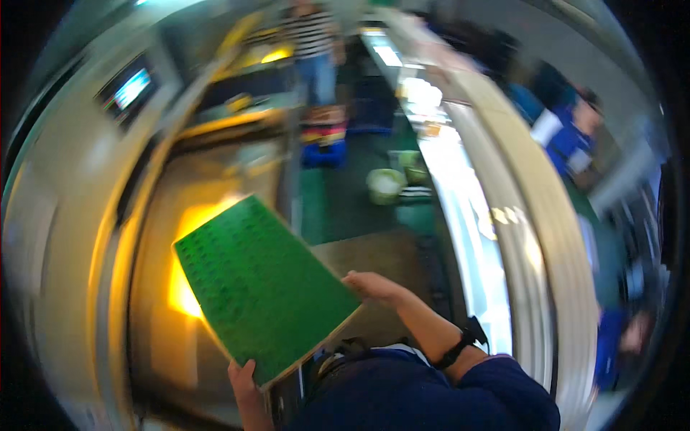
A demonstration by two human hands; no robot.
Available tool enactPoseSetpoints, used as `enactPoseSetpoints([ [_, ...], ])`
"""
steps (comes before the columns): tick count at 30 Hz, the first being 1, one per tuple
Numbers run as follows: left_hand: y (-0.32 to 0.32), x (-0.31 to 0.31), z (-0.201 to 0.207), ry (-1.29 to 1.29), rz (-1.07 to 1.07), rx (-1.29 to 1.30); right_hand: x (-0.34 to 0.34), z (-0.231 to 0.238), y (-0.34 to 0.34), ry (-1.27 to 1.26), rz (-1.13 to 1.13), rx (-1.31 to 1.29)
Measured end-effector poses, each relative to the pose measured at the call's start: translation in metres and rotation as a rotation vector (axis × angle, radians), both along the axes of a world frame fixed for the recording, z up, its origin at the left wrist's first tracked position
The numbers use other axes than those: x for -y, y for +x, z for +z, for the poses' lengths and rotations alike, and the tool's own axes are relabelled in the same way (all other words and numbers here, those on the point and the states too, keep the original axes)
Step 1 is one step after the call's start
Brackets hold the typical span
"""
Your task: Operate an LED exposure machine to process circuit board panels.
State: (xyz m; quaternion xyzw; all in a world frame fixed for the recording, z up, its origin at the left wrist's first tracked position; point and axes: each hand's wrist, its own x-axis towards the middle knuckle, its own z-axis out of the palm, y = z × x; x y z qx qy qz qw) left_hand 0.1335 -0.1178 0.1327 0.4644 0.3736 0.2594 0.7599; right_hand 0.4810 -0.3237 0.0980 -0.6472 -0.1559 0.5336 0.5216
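A large green board (266, 287) with a pale edge is tilted in front of my body. Rows of small dark dots mark its far left part; whether they are holes or bumps I cannot tell. At its near left corner, my left hand (244, 381) grips the edge, thumb on top. My right hand (370, 285) holds the right edge, its thumb side against the board and the other fingers partly hidden. Beneath and beyond the board's left side lies a brownish work surface (162, 345) lit by a yellow glow (187, 287).
To the right runs a brightly lit bench (467, 237). Pale green tubs (386, 185) stand on the dark floor, with a blue crate (323, 153) farther off. A person in stripes (310, 39) stands ahead; another in blue (571, 140) is at right. A screen (131, 89) hangs left.
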Motion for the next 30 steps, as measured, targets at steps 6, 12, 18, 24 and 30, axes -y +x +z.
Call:
enactPoseSetpoints([
  [6, 0.124, 0.044, -0.017, 0.053, -0.452, -0.057, 0.169, -0.009, -0.022, -0.020, -0.452, -0.024],
  [12, 0.246, 0.154, -0.049, 0.115, -0.952, -0.055, 0.351, 0.000, -0.084, -0.240, -1.048, 0.299],
  [18, 0.281, 0.255, -0.085, -0.018, -1.105, -0.280, 0.409, -0.057, -0.179, -0.439, -1.293, 0.019],
  [24, 0.297, 0.293, -0.136, 0.302, -1.740, -0.461, 0.401, -0.101, -0.193, -0.007, -1.564, -0.316],
  [30, 0.342, 0.303, -0.123, 0.593, -2.107, -0.386, 0.389, -0.138, -0.164, -0.039, -1.793, -0.020],
])
